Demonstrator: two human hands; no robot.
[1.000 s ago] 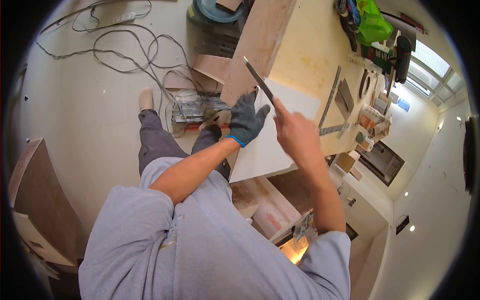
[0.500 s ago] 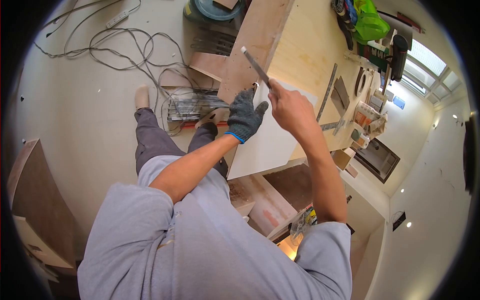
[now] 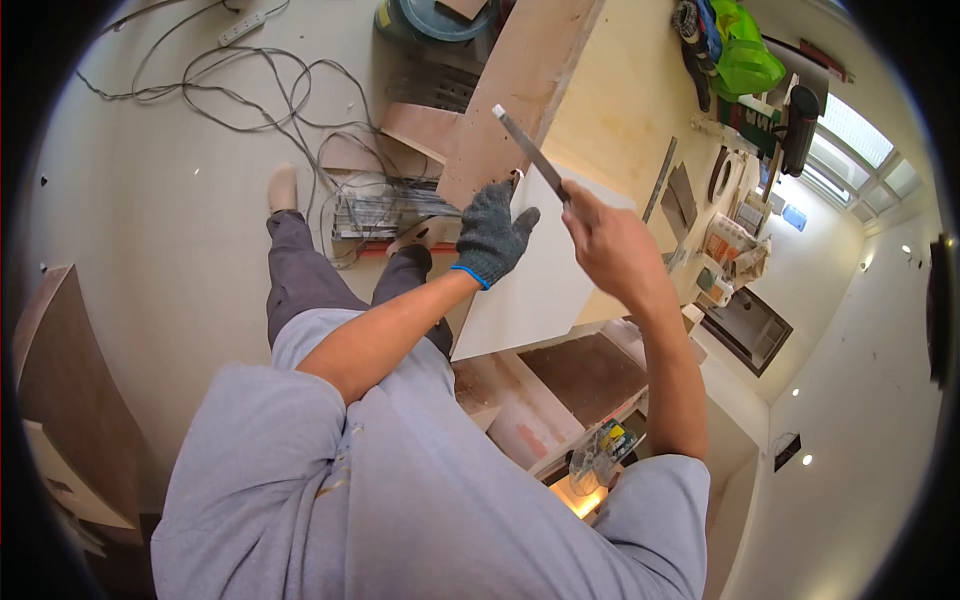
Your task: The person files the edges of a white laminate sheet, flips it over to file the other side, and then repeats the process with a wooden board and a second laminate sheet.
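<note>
My right hand (image 3: 615,245), bare, is closed around one end of a long flat metal file (image 3: 530,145). The file slants up and left, its pale tip raised over the bench. My left hand (image 3: 492,235) wears a dark grey knitted glove with a blue cuff. It lies on the left edge of a white panel (image 3: 535,290), fingers bent over the edge and thumb apart on the top side; the fingertips are partly hidden. A small white curl (image 3: 517,176) shows just beyond the glove, at the panel's far corner.
The panel lies on a plywood bench top (image 3: 610,110) beside a brown board (image 3: 505,90). A metal square (image 3: 660,180) and a green bag (image 3: 745,55) are farther right. Cables (image 3: 290,100), a bucket (image 3: 435,20) and stacked strips (image 3: 375,215) are on the floor.
My right hand and the file have moved right and slightly down, toward me. My left hand stays on the panel edge, nearly unmoved. The view has shifted slightly.
</note>
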